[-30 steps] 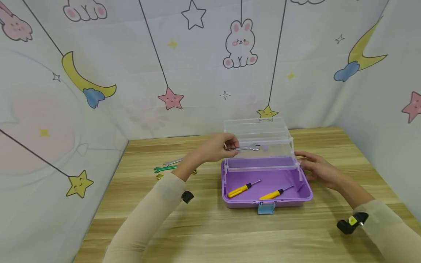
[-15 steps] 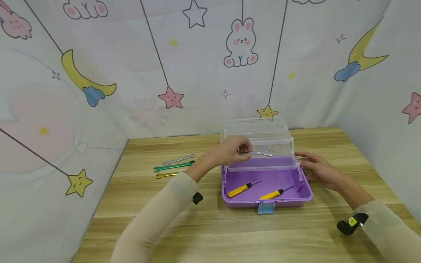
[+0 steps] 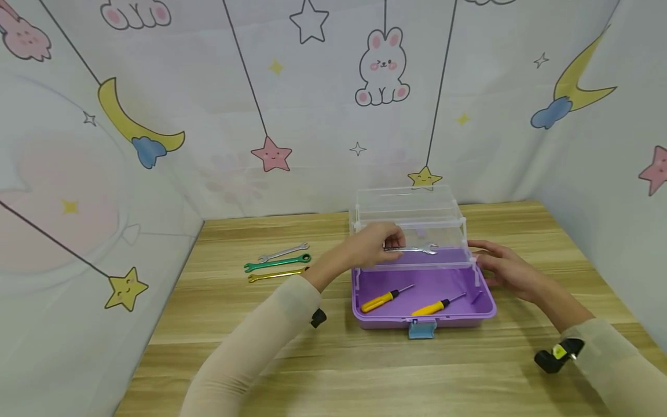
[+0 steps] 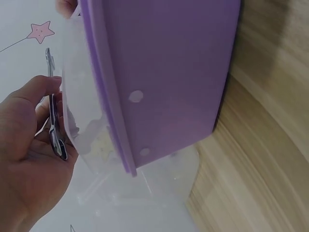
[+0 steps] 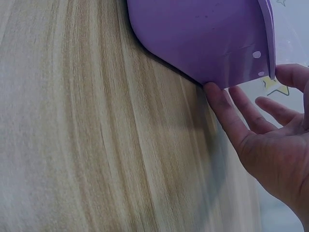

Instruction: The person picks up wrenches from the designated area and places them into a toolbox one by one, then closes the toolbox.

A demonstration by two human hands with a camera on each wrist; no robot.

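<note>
The silver wrench (image 3: 414, 249) is held above the purple toolbox (image 3: 385, 324), level with its raised clear trays (image 3: 417, 267); I can't tell whether it touches them. The left hand (image 3: 371, 244) pinches it between thumb and fingers. The right hand (image 3: 508, 271) has its fingers spread at the box's right side, one fingertip touching a lower corner. Below the wrench, the box's front half lies uncovered, with two yellow screwdrivers (image 3: 377, 302) well apart on its floor. Left of the box, grey, green (image 3: 278, 263) and gold wrenches lie side by side, the gold one's end beside the left wrist. Wood tabletop (image 3: 391, 370) stretches in front of the box; its back edge meets the printed cloth (image 3: 323, 104). Compared with a second ago, the silver wrench has moved right and lower, more of the gold wrench shows, and the right hand has stayed put.
</note>
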